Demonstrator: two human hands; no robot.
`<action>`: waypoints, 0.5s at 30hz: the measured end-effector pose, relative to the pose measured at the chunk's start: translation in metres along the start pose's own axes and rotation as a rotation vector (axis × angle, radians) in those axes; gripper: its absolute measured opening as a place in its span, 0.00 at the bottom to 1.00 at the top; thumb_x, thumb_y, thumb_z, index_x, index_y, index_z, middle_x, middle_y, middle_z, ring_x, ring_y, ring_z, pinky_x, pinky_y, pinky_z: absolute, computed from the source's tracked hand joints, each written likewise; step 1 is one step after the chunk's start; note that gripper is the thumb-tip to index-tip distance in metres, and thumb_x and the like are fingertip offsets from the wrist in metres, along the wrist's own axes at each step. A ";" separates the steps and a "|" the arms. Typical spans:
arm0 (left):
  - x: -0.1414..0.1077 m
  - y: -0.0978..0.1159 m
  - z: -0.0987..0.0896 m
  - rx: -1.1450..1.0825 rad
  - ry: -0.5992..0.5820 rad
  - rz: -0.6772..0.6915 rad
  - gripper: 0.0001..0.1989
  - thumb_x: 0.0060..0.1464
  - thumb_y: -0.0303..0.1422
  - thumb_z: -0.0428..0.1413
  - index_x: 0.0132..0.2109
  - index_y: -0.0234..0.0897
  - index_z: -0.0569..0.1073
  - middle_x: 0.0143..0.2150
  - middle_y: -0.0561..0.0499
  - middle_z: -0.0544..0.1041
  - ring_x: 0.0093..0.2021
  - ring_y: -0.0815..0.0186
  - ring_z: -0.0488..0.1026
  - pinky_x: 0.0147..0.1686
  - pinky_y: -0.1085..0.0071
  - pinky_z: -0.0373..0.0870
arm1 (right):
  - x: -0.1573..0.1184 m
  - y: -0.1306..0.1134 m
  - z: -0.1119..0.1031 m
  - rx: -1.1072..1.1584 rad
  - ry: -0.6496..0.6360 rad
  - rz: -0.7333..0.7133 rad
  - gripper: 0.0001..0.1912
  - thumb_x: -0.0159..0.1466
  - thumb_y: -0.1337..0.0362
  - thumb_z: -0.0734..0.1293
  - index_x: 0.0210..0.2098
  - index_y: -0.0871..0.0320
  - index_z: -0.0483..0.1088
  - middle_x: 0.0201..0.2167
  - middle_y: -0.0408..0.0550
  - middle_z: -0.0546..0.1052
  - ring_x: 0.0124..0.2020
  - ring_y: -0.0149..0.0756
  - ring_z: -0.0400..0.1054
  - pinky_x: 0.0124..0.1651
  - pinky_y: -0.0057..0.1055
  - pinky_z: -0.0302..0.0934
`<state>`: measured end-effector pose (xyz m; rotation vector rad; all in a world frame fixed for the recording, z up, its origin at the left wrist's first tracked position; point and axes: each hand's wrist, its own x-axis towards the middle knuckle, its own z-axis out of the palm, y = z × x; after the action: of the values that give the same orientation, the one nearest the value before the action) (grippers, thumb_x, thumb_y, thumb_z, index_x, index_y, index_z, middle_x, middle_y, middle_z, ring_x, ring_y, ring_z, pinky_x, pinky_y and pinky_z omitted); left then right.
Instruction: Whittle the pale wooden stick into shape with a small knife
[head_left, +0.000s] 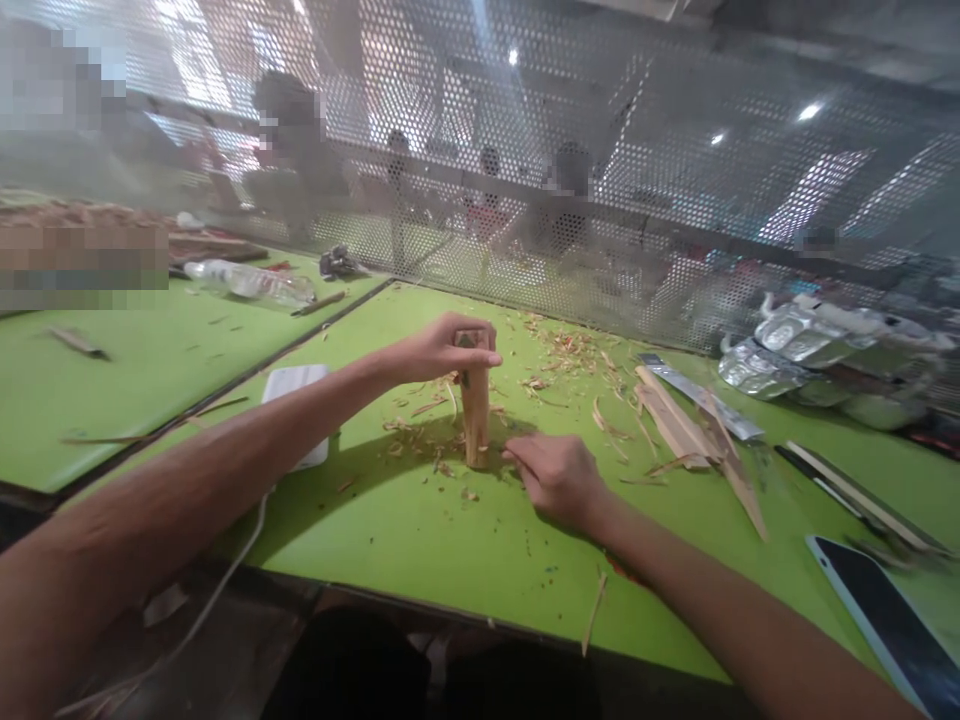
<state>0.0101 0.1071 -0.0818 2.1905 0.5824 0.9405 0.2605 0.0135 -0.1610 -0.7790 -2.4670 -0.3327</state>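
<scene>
A pale wooden block stands upright on the green table, with dark green marks near its top. My left hand is closed around its upper end, thumb across the near side. Beside the block's foot, my right hand is closed with its knuckles up, low over the table. Whatever its fingers may hold is hidden; a bit of red shows under the wrist. Wood shavings lie scattered around the block's base.
A perforated metal screen borders the far edge, with people behind it. At right are wood strips, foil-like silver packages and a phone. A white box with a cable and a plastic bottle are at left.
</scene>
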 end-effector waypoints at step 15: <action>0.001 0.002 -0.001 -0.017 -0.018 0.018 0.18 0.57 0.46 0.63 0.30 0.36 0.72 0.28 0.54 0.69 0.30 0.69 0.66 0.33 0.70 0.64 | 0.004 0.000 0.001 0.081 0.001 0.039 0.13 0.73 0.67 0.61 0.35 0.59 0.76 0.25 0.46 0.77 0.23 0.32 0.66 0.28 0.29 0.53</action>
<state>0.0099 0.1071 -0.0795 2.1908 0.5452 0.9303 0.2571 0.0154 -0.1601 -0.7912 -2.4451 -0.2180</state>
